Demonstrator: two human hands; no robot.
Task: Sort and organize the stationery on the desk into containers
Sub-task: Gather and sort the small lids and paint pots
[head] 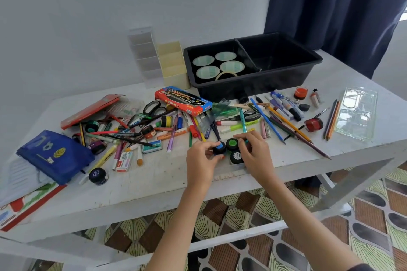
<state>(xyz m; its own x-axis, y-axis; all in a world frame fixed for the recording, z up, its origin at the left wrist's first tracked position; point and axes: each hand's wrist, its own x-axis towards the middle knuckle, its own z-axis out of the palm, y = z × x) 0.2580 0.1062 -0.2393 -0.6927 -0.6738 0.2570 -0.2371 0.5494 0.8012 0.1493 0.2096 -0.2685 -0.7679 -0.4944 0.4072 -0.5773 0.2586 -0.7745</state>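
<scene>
Your left hand (201, 157) pinches a small round black paint jar with a glossy blue lid (219, 148) near the front edge of the scuffed white wooden desk (154, 173). Your right hand (254, 152) curls beside a matching green-lidded jar (232, 143); its grip cannot be told. Behind, a black plastic divided tray (242, 88) holds pale tape rolls (231, 66).

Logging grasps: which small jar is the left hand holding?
The blue-topped jar, pinched by the left hand; the green-topped jar and white-labelled jar sit beside it.
</scene>
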